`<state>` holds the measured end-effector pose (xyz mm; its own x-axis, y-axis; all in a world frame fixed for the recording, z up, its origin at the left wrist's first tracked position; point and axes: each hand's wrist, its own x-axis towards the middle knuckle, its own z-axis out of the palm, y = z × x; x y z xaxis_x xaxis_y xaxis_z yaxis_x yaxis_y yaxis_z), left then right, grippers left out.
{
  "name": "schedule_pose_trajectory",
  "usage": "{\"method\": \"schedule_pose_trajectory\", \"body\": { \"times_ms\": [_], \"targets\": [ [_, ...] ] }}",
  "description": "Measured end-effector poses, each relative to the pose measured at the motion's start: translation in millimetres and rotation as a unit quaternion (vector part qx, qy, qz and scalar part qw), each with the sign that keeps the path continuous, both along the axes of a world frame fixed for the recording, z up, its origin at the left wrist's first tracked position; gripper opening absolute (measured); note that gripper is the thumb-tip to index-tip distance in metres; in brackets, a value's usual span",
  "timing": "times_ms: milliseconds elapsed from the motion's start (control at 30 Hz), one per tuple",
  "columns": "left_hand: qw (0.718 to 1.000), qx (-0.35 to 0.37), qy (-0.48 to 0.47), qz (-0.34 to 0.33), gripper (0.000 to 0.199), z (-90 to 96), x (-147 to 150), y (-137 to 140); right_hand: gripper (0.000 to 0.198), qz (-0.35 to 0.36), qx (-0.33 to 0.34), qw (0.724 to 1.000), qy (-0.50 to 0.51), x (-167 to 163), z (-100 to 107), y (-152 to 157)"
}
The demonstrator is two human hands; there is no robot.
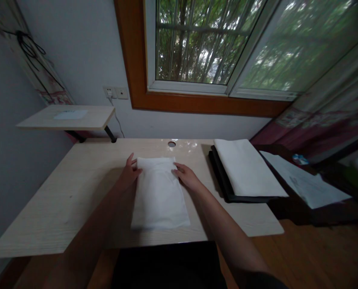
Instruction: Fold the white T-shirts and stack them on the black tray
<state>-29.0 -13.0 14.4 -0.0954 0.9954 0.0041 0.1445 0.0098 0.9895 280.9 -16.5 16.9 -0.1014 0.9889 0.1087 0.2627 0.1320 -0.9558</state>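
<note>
A flat white rectangular packet (160,196), soft-looking and slightly creased, lies on the pale wooden desk before me. I cannot tell whether it is a plastic bag or folded cloth. My left hand (130,173) pinches its left edge near the far corner, thumb on top and index finger raised. On the opposite side, my right hand (187,176) has the right edge between thumb and fingers, also near the far end. The packet's near end rests on the desk.
To the right, a white sheet-like stack (251,168) lies on black flat items (222,176). Beyond it, a paper or clear sheet (305,180) rests on a dark surface. A raised shelf (94,118) stands at the back left. The desk (61,208) has a cable hole (172,144).
</note>
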Motion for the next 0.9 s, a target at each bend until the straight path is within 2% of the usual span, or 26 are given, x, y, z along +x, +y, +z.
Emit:
{"method": "schedule_pose_trajectory", "body": {
  "times_ms": [67, 133, 333, 467, 567, 733, 800, 900],
  "targets": [
    [1.0, 0.008, 0.022, 0.001, 0.101, -17.4, 0.5, 2.5, 0.038, -0.004, 0.026, 0.997, -0.066, 1.7, -11.8, 4.5],
    [0.999, 0.016, 0.049, 0.015, 0.096, -24.3, 0.2, 2.8, 0.036, -0.006, 0.039, 0.995, -0.095, 2.6, -16.1, 5.9],
    [0.994, 0.07, 0.081, 0.038, 0.081, -11.8, -0.9, 4.6, 0.038, -0.006, 0.097, 0.994, -0.053, -2.0, -5.0, 2.8],
    [0.983, 0.12, 0.11, 0.084, 0.078, -10.3, 1.1, 6.1, 0.046, -0.012, 0.124, 0.992, -0.032, -4.1, -4.8, 2.3],
    [0.975, 0.138, 0.15, 0.09, 0.076, -17.7, 3.1, 6.2, 0.048, -0.016, 0.098, 0.993, -0.06, -3.5, -13.0, 3.1],
    [0.978, 0.125, 0.161, 0.033, 0.064, -29.8, 4.9, 12.5, 0.052, -0.024, 0.07, 0.994, -0.085, -4.6, -25.1, 10.5],
    [0.981, 0.129, 0.143, 0.026, 0.06, -30.3, 4.4, 18.6, 0.054, -0.03, 0.05, 0.997, -0.059, -6.8, -27.1, 18.3],
    [0.981, 0.125, 0.139, 0.042, 0.061, -26.1, 2.8, 29.7, 0.047, -0.023, -0.016, 0.999, 0.018, -10.4, -26.8, 32.7]
  ]
}}
